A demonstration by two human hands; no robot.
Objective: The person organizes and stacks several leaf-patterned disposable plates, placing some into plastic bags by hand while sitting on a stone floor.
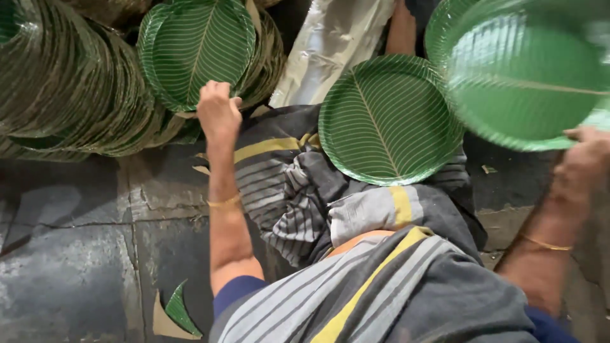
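My left hand (pixel 218 113) grips the lower rim of a green leaf-patterned paper plate (pixel 196 46) that fronts a leaning stack at the upper left. My right hand (pixel 586 164) holds another green plate (pixel 530 70) by its edge at the upper right; this one is blurred. A third green plate (pixel 385 121) rests on my lap, on a grey striped cloth (pixel 298 184) with yellow bands. Both of my wrists carry thin gold bangles.
A long curved row of stacked green plates (pixel 70 89) lies along the upper left. A silvery sheet roll (pixel 330 44) stands at the top middle. The dark stone floor (pixel 76 254) holds a cut green-and-brown scrap (pixel 176 312) and small offcuts.
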